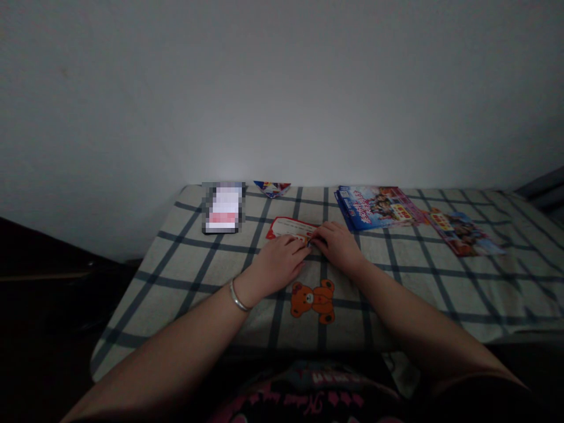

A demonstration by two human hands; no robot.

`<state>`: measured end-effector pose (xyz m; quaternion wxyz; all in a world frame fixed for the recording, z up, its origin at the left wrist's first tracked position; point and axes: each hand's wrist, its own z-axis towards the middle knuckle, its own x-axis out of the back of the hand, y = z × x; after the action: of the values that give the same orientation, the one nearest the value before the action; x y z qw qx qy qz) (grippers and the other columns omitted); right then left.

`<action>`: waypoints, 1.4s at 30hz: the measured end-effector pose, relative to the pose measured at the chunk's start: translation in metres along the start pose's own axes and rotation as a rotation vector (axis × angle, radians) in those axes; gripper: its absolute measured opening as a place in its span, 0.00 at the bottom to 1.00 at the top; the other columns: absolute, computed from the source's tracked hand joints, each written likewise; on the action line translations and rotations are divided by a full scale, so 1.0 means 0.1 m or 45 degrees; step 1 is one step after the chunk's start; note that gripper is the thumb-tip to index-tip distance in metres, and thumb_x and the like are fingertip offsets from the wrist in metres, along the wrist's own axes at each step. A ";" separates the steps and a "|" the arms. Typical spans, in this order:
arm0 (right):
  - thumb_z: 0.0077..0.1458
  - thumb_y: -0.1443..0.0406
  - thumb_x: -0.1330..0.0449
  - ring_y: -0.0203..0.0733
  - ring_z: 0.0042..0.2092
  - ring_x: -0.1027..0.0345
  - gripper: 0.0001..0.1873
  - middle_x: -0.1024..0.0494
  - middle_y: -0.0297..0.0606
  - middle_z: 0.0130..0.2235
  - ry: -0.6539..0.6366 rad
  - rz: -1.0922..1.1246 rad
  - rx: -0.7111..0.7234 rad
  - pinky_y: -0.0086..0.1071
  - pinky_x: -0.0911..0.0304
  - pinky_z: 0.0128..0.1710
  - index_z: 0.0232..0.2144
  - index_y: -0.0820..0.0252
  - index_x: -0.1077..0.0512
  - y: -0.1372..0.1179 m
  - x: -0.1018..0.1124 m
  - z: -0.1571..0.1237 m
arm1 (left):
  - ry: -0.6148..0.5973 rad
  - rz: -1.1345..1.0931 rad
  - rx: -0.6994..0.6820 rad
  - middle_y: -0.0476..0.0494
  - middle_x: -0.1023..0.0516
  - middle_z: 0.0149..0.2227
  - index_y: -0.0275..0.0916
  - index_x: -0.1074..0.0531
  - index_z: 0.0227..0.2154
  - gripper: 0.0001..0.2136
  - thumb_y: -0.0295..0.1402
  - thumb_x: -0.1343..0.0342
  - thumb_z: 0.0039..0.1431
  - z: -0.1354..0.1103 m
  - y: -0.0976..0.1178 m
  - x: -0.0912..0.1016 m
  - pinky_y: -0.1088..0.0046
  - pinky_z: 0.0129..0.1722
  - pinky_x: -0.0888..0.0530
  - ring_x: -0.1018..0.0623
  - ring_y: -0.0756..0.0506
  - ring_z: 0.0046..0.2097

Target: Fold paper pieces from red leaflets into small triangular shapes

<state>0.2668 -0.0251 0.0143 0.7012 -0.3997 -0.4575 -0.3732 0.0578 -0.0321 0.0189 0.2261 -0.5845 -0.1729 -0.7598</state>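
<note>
A printed paper sheet (291, 227), white with a red border and small text, lies flat on the checked cloth in front of me. My left hand (282, 261), with a silver bangle at the wrist, has its fingers bent and pressed together at the sheet's near edge. My right hand (338, 244) pinches the same edge from the right, its fingertips close to those of the left. A small dark bit of the paper shows between the fingertips. Both hands cover the sheet's near and right parts, so its full shape is hidden.
A lit phone (224, 208), blurred out, lies at the back left. Beside it by the wall is a small folded colourful paper (273, 188). Several glossy flyers (374, 207) are stacked at the back right, with another flyer (467, 234) alongside. A bear picture (312, 301) marks the cloth (198, 273).
</note>
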 end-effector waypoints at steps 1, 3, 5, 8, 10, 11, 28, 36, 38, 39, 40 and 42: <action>0.60 0.66 0.40 0.47 0.44 0.32 0.03 0.23 0.39 0.38 -0.005 0.004 -0.004 0.39 0.39 0.46 0.35 0.58 0.25 0.00 0.00 0.00 | -0.002 0.003 0.000 0.41 0.25 0.49 0.39 0.29 0.51 0.14 0.34 0.46 0.65 0.00 0.00 -0.01 0.60 0.51 0.29 0.29 0.40 0.50; 0.60 0.66 0.39 0.47 0.44 0.32 0.03 0.23 0.39 0.38 -0.007 0.011 -0.020 0.39 0.39 0.47 0.36 0.58 0.26 0.00 0.00 0.01 | -0.007 0.008 0.009 0.41 0.25 0.49 0.39 0.29 0.52 0.14 0.34 0.45 0.64 0.00 0.00 -0.01 0.59 0.51 0.30 0.30 0.39 0.51; 0.60 0.66 0.40 0.47 0.44 0.33 0.03 0.23 0.39 0.38 0.008 0.015 -0.042 0.39 0.39 0.47 0.37 0.58 0.26 0.01 -0.01 0.01 | -0.009 0.009 0.015 0.41 0.26 0.49 0.39 0.29 0.52 0.15 0.34 0.45 0.64 0.00 0.00 -0.01 0.59 0.51 0.30 0.30 0.39 0.51; 0.60 0.65 0.40 0.48 0.43 0.33 0.03 0.23 0.39 0.38 0.025 0.011 -0.054 0.40 0.40 0.46 0.37 0.58 0.27 0.03 -0.01 0.02 | -0.005 0.013 0.018 0.40 0.26 0.51 0.38 0.29 0.51 0.14 0.34 0.45 0.63 0.01 0.02 -0.01 0.59 0.50 0.29 0.30 0.39 0.51; 0.60 0.65 0.40 0.48 0.43 0.33 0.03 0.23 0.40 0.38 0.021 0.002 -0.046 0.40 0.40 0.45 0.36 0.58 0.27 0.03 -0.01 0.02 | 0.006 0.021 0.024 0.40 0.26 0.52 0.37 0.29 0.51 0.15 0.34 0.45 0.63 0.01 0.03 -0.02 0.59 0.50 0.29 0.30 0.39 0.51; 0.60 0.65 0.41 0.48 0.43 0.33 0.03 0.23 0.40 0.38 0.019 -0.003 -0.043 0.40 0.40 0.45 0.36 0.58 0.27 0.04 -0.01 0.02 | 0.013 0.025 0.027 0.40 0.26 0.53 0.37 0.29 0.51 0.15 0.34 0.45 0.64 0.02 0.04 -0.02 0.58 0.50 0.29 0.30 0.39 0.51; 0.60 0.65 0.42 0.49 0.44 0.33 0.05 0.23 0.42 0.40 0.023 -0.007 -0.065 0.42 0.39 0.47 0.37 0.58 0.26 0.01 0.00 0.02 | -0.044 0.109 0.047 0.38 0.24 0.48 0.35 0.29 0.49 0.12 0.30 0.47 0.63 0.07 0.13 0.05 0.58 0.44 0.27 0.28 0.38 0.49; 0.61 0.65 0.43 0.48 0.44 0.33 0.06 0.23 0.42 0.39 0.008 -0.002 -0.069 0.41 0.39 0.47 0.38 0.58 0.26 0.01 0.01 0.02 | -0.087 0.079 -0.004 0.39 0.26 0.55 0.34 0.27 0.48 0.12 0.27 0.48 0.62 0.00 0.03 0.07 0.60 0.50 0.27 0.28 0.39 0.54; 0.61 0.64 0.43 0.49 0.44 0.33 0.07 0.23 0.42 0.40 0.019 0.001 -0.077 0.41 0.38 0.47 0.39 0.58 0.26 0.01 0.00 0.02 | -0.077 0.080 -0.022 0.38 0.26 0.55 0.33 0.27 0.48 0.13 0.27 0.49 0.62 -0.01 0.02 0.05 0.60 0.49 0.26 0.28 0.39 0.54; 0.61 0.63 0.43 0.49 0.45 0.33 0.08 0.23 0.43 0.40 0.032 0.008 -0.080 0.42 0.38 0.48 0.40 0.58 0.26 0.02 0.00 0.02 | -0.072 0.079 -0.023 0.38 0.26 0.55 0.33 0.27 0.48 0.13 0.27 0.49 0.63 -0.02 0.02 0.04 0.60 0.49 0.26 0.28 0.39 0.54; 0.61 0.63 0.43 0.50 0.46 0.33 0.09 0.24 0.43 0.42 0.052 0.018 -0.084 0.43 0.38 0.49 0.41 0.58 0.26 0.02 0.00 0.01 | -0.068 0.078 -0.023 0.37 0.26 0.54 0.33 0.27 0.48 0.13 0.27 0.49 0.63 -0.02 0.02 0.03 0.60 0.49 0.26 0.28 0.39 0.54; 0.61 0.62 0.43 0.51 0.49 0.33 0.11 0.24 0.45 0.45 0.099 0.040 -0.098 0.44 0.39 0.52 0.43 0.59 0.26 0.04 -0.02 0.00 | -0.060 0.076 -0.019 0.37 0.25 0.53 0.33 0.27 0.47 0.12 0.27 0.49 0.62 -0.02 0.03 0.02 0.60 0.49 0.26 0.28 0.39 0.53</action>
<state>0.2693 -0.0229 0.0117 0.7083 -0.4187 -0.4090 -0.3948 0.0573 -0.0355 0.0208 0.2405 -0.6087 -0.1550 -0.7401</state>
